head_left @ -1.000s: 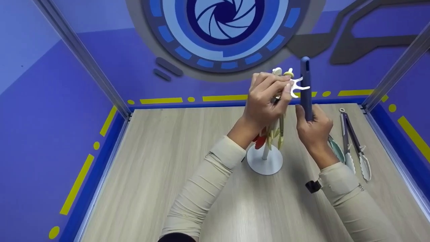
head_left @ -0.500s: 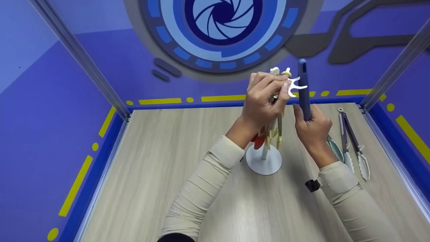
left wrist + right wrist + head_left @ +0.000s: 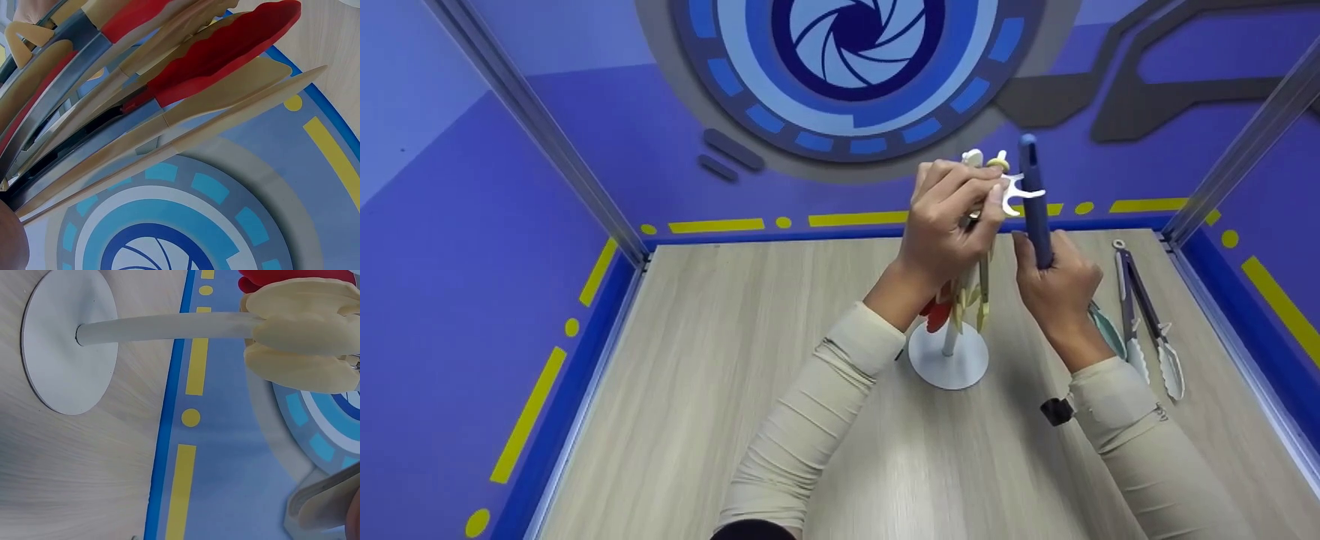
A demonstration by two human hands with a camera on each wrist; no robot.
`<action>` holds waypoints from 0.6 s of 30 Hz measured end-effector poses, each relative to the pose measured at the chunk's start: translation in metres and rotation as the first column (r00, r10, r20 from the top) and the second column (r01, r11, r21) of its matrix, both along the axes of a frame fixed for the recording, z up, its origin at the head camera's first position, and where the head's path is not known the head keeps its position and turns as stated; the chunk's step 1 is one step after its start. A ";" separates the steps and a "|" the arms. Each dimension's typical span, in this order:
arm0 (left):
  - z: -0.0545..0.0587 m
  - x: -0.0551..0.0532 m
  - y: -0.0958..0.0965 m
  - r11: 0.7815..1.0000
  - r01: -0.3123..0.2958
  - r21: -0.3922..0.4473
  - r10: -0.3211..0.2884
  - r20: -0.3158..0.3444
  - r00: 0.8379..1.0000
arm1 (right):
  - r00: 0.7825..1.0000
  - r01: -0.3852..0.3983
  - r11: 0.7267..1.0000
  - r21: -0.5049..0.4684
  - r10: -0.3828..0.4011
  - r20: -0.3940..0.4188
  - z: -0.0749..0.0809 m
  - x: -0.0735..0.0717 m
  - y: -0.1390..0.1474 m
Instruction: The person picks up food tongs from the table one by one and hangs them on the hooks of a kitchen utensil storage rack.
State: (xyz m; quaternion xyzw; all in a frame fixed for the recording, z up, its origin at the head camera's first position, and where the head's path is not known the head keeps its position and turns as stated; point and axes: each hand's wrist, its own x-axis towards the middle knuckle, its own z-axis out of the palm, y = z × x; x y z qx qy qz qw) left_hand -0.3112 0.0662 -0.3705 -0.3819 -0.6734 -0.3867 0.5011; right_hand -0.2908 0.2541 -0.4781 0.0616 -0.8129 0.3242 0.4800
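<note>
A stand with a round white base bears hanging tongs with red tips and beige tips. At its top, my left hand grips the white hook rack, with curved prongs jutting out to the right of the fingertips. My right hand holds a blue-handled utensil upright, its slotted end up and beside the prongs. Whether handle and prongs touch, I cannot tell. The utensil's lower end is hidden behind the hand in the head view.
Tongs with dark handles and white tips lie on the wooden table at the right. Beside them, a green-tipped utensil is partly covered by the right wrist. Blue panelled walls enclose the back and sides.
The blue handle has shifted slightly left and a little down, closer to the white prongs. My left hand keeps its grip on the rack, almost still.
</note>
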 end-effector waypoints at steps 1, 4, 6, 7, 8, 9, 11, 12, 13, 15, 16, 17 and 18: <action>0.000 0.000 0.000 1.000 0.000 0.000 0.000 0.000 1.000 | 1.000 0.001 1.000 0.004 -0.001 0.000 0.000 0.000 0.000; 0.000 0.000 0.000 1.000 0.001 0.001 -0.001 0.000 1.000 | 1.000 0.000 1.000 0.015 0.000 -0.004 0.001 0.000 -0.001; 0.000 0.000 0.000 1.000 0.001 0.001 -0.001 0.000 1.000 | 1.000 -0.003 1.000 0.014 0.003 -0.010 0.002 0.000 -0.001; 0.000 0.001 0.000 1.000 0.001 0.001 -0.001 0.000 1.000 | 1.000 -0.002 1.000 0.011 0.002 -0.014 0.002 0.000 -0.002; 0.001 0.001 0.000 1.000 0.001 0.000 -0.001 0.001 1.000 | 1.000 -0.002 1.000 0.010 0.002 -0.017 0.002 -0.001 -0.002; 0.001 0.001 0.000 1.000 0.001 0.000 -0.001 0.002 1.000 | 1.000 0.001 1.000 0.012 -0.001 -0.019 0.002 -0.001 -0.003; 0.001 0.001 0.000 1.000 0.001 -0.003 0.000 0.004 1.000 | 1.000 0.010 1.000 0.013 -0.010 -0.022 0.002 -0.002 -0.004; 0.001 0.001 0.000 1.000 0.001 -0.004 -0.001 0.005 1.000 | 1.000 0.016 1.000 0.015 -0.015 -0.023 0.002 -0.003 -0.004; 0.001 0.001 0.000 1.000 0.001 -0.005 -0.001 0.005 1.000 | 1.000 0.021 1.000 0.018 -0.021 -0.024 0.002 -0.003 -0.004; 0.001 0.001 0.000 1.000 0.000 -0.006 0.000 0.006 1.000 | 0.999 0.033 0.999 0.031 -0.033 -0.025 0.002 -0.003 -0.004; 0.001 0.001 0.000 1.000 0.000 -0.007 0.000 0.006 1.000 | 0.999 0.039 0.999 0.036 -0.038 -0.029 0.002 -0.003 -0.004; 0.001 0.001 -0.001 1.000 0.000 -0.006 0.000 0.006 1.000 | 0.998 0.049 0.998 0.042 -0.047 -0.033 0.001 -0.003 -0.004; 0.001 0.001 -0.001 1.000 0.001 -0.006 -0.001 0.006 1.000 | 0.998 0.057 0.997 0.047 -0.055 -0.036 0.001 -0.003 -0.004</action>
